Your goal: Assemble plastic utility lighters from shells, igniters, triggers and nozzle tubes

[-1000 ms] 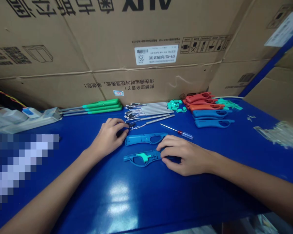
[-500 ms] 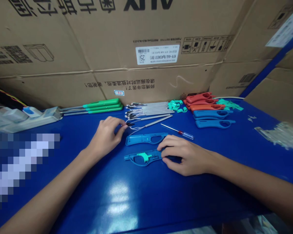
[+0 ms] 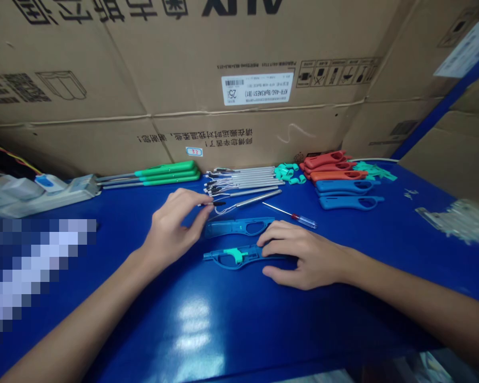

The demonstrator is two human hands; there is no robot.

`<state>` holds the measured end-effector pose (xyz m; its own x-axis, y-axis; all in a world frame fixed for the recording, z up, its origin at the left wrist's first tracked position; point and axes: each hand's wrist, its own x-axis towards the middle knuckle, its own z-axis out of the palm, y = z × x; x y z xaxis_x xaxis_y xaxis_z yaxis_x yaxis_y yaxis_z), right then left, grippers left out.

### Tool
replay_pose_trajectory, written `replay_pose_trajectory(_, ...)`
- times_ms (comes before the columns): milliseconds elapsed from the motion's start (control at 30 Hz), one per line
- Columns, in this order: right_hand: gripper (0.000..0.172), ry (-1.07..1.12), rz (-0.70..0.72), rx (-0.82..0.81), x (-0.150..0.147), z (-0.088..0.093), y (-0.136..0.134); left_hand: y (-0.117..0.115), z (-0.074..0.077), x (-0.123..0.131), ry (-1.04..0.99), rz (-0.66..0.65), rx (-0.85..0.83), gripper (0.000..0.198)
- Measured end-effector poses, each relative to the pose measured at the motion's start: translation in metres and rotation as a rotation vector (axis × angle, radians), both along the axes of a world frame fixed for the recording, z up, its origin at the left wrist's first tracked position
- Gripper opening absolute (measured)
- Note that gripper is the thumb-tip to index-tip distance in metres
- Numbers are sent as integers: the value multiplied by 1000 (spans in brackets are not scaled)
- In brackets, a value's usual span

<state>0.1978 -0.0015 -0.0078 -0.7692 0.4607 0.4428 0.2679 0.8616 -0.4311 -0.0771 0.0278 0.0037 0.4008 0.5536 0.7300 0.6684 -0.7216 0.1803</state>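
Observation:
My left hand [image 3: 179, 221] pinches the black end piece [image 3: 219, 204] of a wired metal lighter tube between thumb and fingertips. White wires run from that piece to the silver tube [image 3: 259, 197], which slants on the table. In front lies a blue lighter casing half [image 3: 219, 229], its hollow side up. Nearer to me is a second blue casing half [image 3: 217, 259] with a turquoise trigger [image 3: 236, 256] seated in it. My right hand [image 3: 299, 252] has its bent fingers around this half's right end, partly hiding it. A screwdriver [image 3: 301, 219] lies just beyond.
More wired tubes [image 3: 255, 176] lie behind, by turquoise rings [image 3: 286, 173]. Red and blue casings [image 3: 347, 187] and turquoise triggers [image 3: 379, 171] are at back right. Green-handled lighters [image 3: 170, 174] and a power strip [image 3: 75, 191] stand left; clear parts [image 3: 459, 221] lie far right. Cardboard [image 3: 163, 96] walls the back.
My left hand has shifted slightly right with the black end piece, and the wires and tube have moved along a little. My right hand stays nearly in place, its thumb slightly lower.

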Motion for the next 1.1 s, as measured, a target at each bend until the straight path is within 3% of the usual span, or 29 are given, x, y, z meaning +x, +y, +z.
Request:
replay_pose_trajectory(233, 20, 35, -32, 35, 2, 2, 1, -12, 3, 5, 79, -93, 102, 20)
replay_pose_trajectory(500, 53, -111, -284, -55, 2, -3, 1, -22, 7, 16, 112, -340, 196, 29)
replay_pose_trajectory(667, 54, -150, -306, -55, -3, -6, 3, -35, 14, 27, 62, -423, 239, 25)
replay_pose_trajectory(833, 49, -160, -293, -64, -5, -7, 5, -45, 9, 30, 76, -449, 202, 26)
replay_pose_trajectory(1000, 47, -104, -274, -43, -3, -7, 4, -40, 4, 30, 84, -413, 199, 23)
replay_pose_trajectory(1100, 44, -66, -273, -24, -1, -7, 4, -34, 6, 31, 75, -461, 211, 28)
